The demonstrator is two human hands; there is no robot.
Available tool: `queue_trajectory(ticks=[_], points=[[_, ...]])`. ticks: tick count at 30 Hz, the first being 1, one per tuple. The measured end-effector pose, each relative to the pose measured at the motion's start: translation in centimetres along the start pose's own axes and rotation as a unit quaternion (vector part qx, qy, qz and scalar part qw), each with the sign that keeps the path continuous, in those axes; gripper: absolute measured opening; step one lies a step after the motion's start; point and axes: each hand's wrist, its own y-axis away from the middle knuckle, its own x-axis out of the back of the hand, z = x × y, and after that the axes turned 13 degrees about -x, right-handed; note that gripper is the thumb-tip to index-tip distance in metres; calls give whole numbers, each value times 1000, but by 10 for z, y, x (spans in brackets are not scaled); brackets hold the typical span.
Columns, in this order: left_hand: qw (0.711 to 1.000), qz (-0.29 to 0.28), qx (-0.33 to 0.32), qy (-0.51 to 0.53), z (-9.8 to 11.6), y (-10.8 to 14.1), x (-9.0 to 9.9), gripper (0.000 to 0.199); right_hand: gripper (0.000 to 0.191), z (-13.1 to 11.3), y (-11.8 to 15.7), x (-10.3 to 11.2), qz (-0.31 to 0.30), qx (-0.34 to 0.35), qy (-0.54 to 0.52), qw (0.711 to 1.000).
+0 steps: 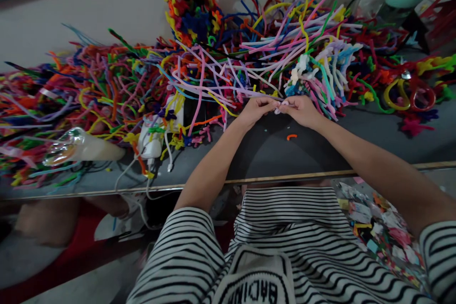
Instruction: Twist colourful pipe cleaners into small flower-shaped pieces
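Note:
Both hands meet over the dark tabletop, pinching a small pale lilac pipe cleaner [281, 107] that is bent into loops between the fingertips. My left hand [259, 110] grips it from one side, fingers closed. From the other side my right hand [301, 110] holds it with thumb and fingers pressed together. Just beyond the hands lies a bundle of white, pink and blue pipe cleaners [326, 73]. A short orange pipe cleaner piece [291, 137] rests on the table nearer to me.
A heap of coloured pipe cleaners [117, 76] stretches along the wall. Yellow-and-red-handled scissors [409, 95] lie at the right. At the left are a white power strip [150, 137] with cables and a pale bottle-like container [96, 146]. Scraps [384, 232] cover the floor.

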Motion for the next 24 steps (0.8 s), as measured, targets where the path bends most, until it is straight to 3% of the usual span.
queue_trajectory(ticks=[4,12,18,24], points=[[996,86,16,30,-1,-1,-5,29,54,1,-2,-3,21,5,-28,999],[995,52,-63,-50,-5,0,-6,27,59,-5,4,-1,34,15,-10,999],[967,63,-172,-178,1,5,-13,21,66,-5,3,-2,55,20,-17,998],[967,99,-134,-195,1,6,-15,16,60,-5,3,-5,-19,-22,-96,995]])
